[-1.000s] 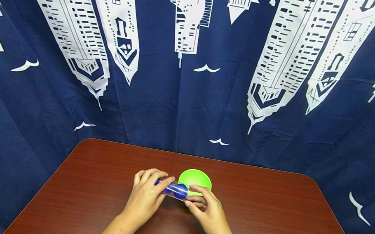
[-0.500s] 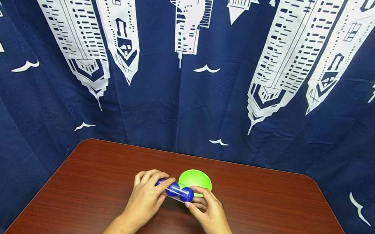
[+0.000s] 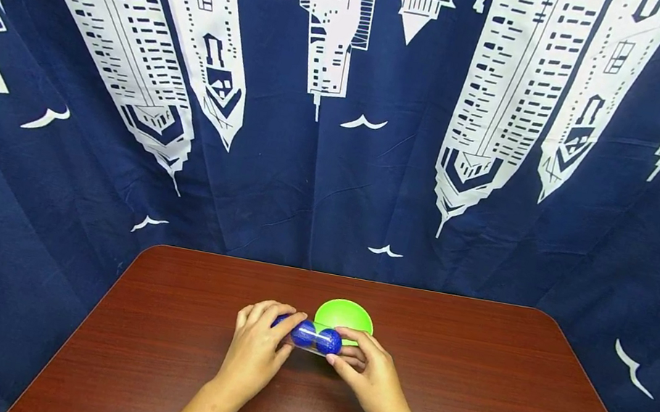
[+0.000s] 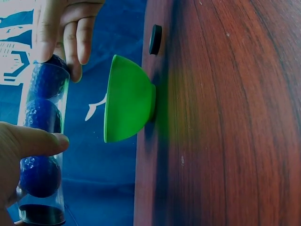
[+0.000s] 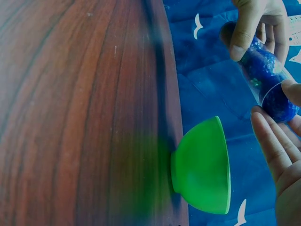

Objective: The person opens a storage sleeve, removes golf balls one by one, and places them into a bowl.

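Note:
In the head view my left hand (image 3: 257,348) grips a clear tube (image 4: 62,186) with blue dimpled balls lined up inside. The left wrist view shows three balls and a dark base (image 4: 42,214) at the tube's near end. An end ball (image 3: 329,341) bulges past the tube's rim on the right. My right hand (image 3: 369,375) pinches it there, thumb below and index finger above. Just behind the tube a bright green bowl (image 3: 346,310) stands upright on the table; tube and right fingers overlap its front in the head view.
A small black disc (image 4: 155,39) lies on the brown wooden table (image 3: 180,342) near the bowl. Behind the table's far edge hangs a dark blue cloth (image 3: 275,218) printed with white buildings and birds.
The balls have slid rightward along the tube, and the end one has come out past the rim between my right fingertips. Both hands have stayed almost in place.

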`<state>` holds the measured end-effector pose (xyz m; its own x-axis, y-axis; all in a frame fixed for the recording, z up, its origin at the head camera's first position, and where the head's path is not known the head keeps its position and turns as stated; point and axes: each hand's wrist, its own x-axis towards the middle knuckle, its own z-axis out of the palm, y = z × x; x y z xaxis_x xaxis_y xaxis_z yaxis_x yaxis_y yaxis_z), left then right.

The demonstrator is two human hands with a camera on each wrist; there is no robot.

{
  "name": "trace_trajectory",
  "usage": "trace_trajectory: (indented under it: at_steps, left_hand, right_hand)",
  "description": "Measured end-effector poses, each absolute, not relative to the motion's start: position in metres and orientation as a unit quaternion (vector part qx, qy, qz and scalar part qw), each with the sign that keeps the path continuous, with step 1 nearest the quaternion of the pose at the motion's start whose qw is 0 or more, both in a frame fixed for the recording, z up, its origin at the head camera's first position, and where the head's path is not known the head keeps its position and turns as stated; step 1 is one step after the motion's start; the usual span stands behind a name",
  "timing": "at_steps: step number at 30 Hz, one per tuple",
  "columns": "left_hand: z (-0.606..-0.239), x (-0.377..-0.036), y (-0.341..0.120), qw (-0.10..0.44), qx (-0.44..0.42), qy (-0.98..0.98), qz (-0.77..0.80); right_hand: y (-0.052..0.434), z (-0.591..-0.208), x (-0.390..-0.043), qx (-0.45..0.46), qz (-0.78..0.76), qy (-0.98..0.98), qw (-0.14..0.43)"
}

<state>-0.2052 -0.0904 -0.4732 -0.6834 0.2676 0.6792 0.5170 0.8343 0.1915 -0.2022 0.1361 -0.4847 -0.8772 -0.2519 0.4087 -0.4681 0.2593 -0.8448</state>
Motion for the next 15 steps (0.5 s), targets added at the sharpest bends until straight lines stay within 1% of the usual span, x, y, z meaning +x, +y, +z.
trace_trajectory:
  at_steps: [15]
  left_hand:
    - [-0.478, -0.208, -0.086, 0.332, -0.195, -0.892, -0.238]
  right_hand:
    - [0.139, -0.474, -0.204, 0.231, 0.565, -0.784, 0.114]
